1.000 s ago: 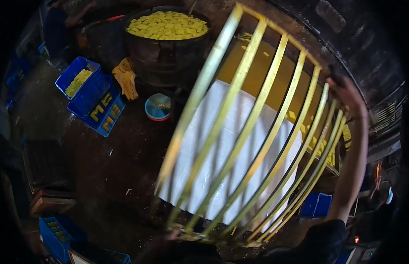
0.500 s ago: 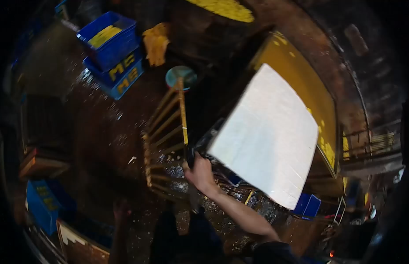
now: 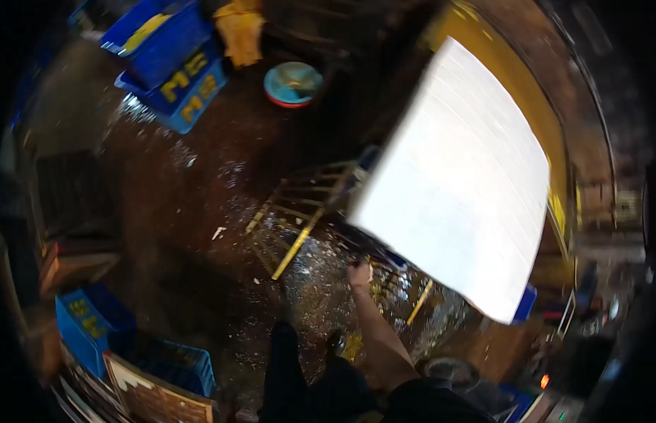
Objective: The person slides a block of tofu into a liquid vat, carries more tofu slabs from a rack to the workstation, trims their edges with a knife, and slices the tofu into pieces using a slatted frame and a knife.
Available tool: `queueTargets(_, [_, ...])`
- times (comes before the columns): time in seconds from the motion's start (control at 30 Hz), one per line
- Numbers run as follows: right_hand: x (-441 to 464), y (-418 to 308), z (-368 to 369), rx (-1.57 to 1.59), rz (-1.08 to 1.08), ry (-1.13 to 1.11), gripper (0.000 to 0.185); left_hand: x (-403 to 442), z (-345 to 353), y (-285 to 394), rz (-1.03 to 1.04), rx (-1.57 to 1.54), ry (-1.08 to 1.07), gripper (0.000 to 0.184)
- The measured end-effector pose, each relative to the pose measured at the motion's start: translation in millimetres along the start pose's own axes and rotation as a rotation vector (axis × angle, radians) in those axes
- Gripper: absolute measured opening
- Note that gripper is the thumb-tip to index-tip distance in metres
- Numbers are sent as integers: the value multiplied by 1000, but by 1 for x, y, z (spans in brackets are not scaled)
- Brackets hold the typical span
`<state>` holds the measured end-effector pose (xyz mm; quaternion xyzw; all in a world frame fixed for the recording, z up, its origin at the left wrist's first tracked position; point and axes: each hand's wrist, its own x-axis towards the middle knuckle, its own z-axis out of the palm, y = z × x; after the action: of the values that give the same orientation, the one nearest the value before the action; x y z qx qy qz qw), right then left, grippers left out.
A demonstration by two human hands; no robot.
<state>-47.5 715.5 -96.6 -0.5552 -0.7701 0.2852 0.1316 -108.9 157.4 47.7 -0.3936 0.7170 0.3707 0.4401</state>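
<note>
My right hand (image 3: 359, 275) reaches forward below the near corner of a large white board (image 3: 455, 183). Its fingers look curled beside a dark part, but what they hold is hidden. Just left of the hand, a slatted wooden rack (image 3: 299, 240) with yellowish bars stands tilted over the wet floor. Another yellowish bar (image 3: 419, 303) shows to the hand's right. The white board lies close above the hand, in front of a yellow-brown surface (image 3: 557, 134). My left hand is out of view.
Stacked blue crates (image 3: 166, 70) stand at the upper left, near a round teal basin (image 3: 293, 83) and yellow-orange cloth or gloves (image 3: 240, 32). A blue crate (image 3: 88, 324) and a wooden-framed panel (image 3: 155, 388) are at the lower left. The dark floor (image 3: 180, 204) is wet.
My right hand has moved right and slightly down in view. The slatted rack, earlier upright by the hand, now leans lower and its top points right. My left hand, faintly visible earlier, is gone.
</note>
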Motion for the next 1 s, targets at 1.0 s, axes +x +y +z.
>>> queueTargets(1.0, [-23,102,-778,1826,-81,113,24,-426,514,-96,1792,664,-695,33])
